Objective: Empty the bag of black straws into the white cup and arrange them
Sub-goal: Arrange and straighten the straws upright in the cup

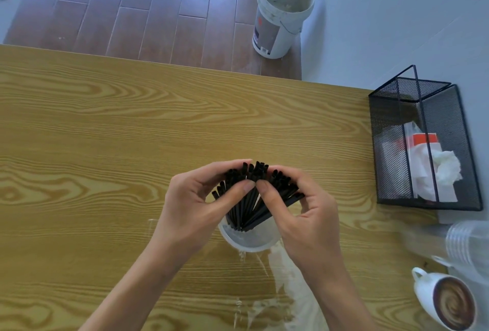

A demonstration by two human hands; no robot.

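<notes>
Left hand (195,198) and right hand (304,203) pinch the thin black plastic straws (248,198) fanning toward twelve o'clock from the white plastic cup (251,244); light, slippery, springy, probably best gathered near the tips.

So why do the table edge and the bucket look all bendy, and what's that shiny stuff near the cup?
Head view: the wide-angle lens bows the table edge and tilts the bucket. The shine beside the cup is glare on the clear bag. The straws look sharp; the clear cups at the right edge are smeared.
</notes>
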